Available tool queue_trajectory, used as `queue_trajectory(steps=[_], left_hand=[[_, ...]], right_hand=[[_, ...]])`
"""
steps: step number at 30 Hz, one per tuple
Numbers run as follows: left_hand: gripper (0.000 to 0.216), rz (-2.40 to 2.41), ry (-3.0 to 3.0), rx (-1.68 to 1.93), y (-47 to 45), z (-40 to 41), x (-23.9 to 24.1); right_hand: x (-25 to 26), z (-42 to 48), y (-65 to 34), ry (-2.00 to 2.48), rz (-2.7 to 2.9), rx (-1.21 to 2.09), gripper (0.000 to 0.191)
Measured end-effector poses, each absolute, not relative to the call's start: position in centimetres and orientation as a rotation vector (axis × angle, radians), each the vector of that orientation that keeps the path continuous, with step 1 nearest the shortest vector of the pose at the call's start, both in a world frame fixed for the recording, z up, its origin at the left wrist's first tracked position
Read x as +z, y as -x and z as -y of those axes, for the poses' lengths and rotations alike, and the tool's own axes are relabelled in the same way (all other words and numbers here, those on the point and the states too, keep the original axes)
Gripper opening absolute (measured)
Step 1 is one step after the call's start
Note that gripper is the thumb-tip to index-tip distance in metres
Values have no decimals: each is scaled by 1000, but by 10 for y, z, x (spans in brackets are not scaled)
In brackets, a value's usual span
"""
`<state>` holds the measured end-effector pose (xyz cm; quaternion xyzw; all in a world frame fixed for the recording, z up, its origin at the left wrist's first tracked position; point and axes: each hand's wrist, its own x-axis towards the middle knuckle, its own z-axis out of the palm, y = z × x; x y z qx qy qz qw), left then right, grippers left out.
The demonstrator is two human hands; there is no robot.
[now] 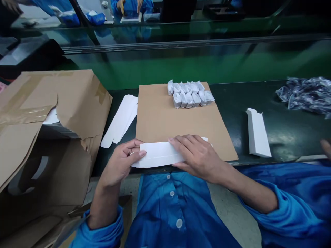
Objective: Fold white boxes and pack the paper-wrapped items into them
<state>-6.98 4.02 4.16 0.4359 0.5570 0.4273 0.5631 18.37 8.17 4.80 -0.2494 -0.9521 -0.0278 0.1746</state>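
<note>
Between my hands, just above the near edge of a brown cardboard sheet (160, 113), is a long white carton (157, 155). My left hand (125, 158) pinches its left end between thumb and fingers. Over its right part my right hand (198, 155) is wrapped, fingers across the top and thumb beneath, hiding that end. Flat white carton blanks (120, 122) lie left of the sheet. On its far part stand several small wrapped packets (190, 98) in two rows. A formed white carton (258, 134) rests on the dark table to the right.
A large torn cardboard box (77, 100) takes up the left side. Crumpled clear plastic bags (307, 94) lie at the far right. Behind the table runs a green ledge (155, 65). A co-worker's hand (326, 146) shows at the right edge; other people in blue work beyond.
</note>
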Motion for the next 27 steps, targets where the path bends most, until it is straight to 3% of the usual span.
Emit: queue_trajectory(steps=[4,12,20,22,24,27], left_hand=[[25,-1350,-1301,838,81,-39,45],[8,-1586,-1677,1005,65,-38,44],[10,-1606,-1743,1010,72,-51,50],[14,-1514,-1637,1210,73,-49,51],[20,-1412,-1464,1641,62,-43,48],[45,-1242,-1350,1929,21,-31,34]], right_hand=[[45,-88,-192,582,2698,-49,55],[51,-83,-190,663,2695,-326,43],[52,-77,-193,707,2635,-417,29],[53,-84,-199,792,2569,-413,30],[53,-91,-200,933,2423,-433,34],[44,-91,-189,1070,2196,-443,37]])
